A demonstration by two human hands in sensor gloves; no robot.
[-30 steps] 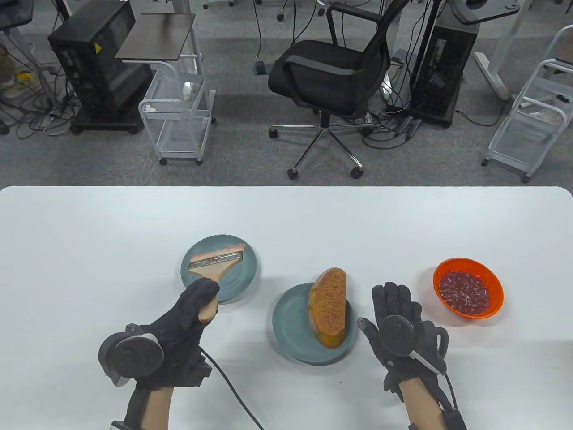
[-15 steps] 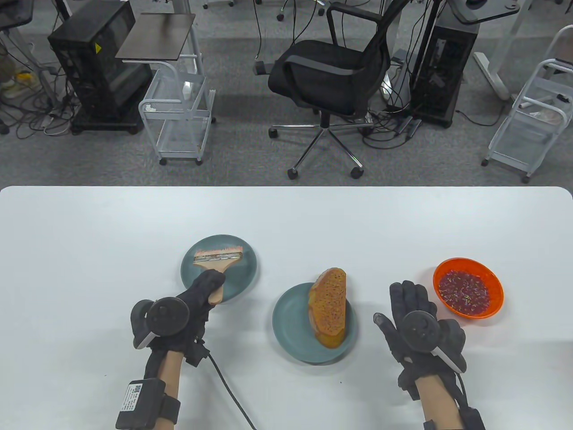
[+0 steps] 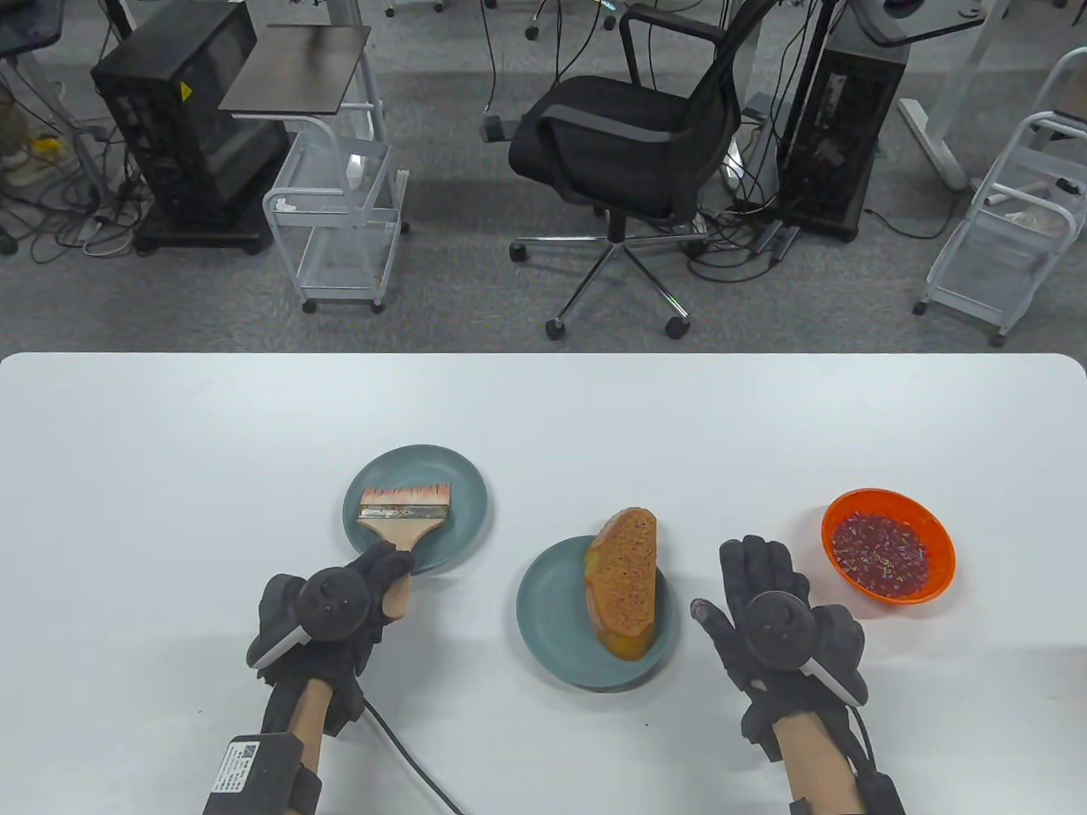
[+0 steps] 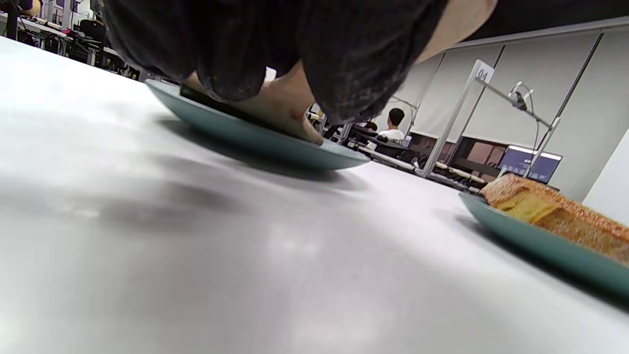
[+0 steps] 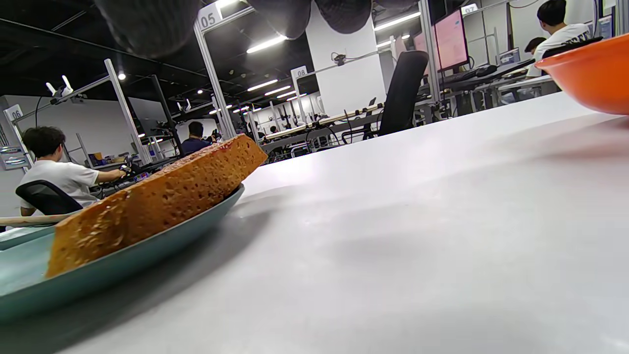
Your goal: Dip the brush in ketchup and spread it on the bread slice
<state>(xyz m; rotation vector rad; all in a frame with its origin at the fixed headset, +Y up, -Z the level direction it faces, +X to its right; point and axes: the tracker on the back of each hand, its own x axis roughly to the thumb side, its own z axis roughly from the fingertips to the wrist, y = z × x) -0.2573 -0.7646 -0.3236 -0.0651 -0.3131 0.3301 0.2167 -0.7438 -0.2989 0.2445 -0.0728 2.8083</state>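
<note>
The wooden brush (image 3: 403, 509) lies with its red-stained bristles on the small teal plate (image 3: 465, 484). My left hand (image 3: 392, 570) grips the end of its handle at the plate's near rim; in the left wrist view the fingers (image 4: 344, 73) wrap the handle (image 4: 280, 108) over that plate (image 4: 275, 147). The bread slice (image 3: 624, 581) lies on a second teal plate (image 3: 548, 611). The orange bowl (image 3: 851, 503) of ketchup (image 3: 879, 548) stands at the right. My right hand (image 3: 751, 569) rests flat and empty between bread plate and bowl.
The bread (image 5: 162, 196) on its plate (image 5: 123, 265) and the bowl's rim (image 5: 589, 73) show in the right wrist view. White table around them. A black office chair (image 3: 628, 127) and carts stand beyond the far table edge.
My left hand has drawn back toward the near edge and lowered, laying the brush flatter on the small plate. My right hand shifted slightly right, then back a little.
</note>
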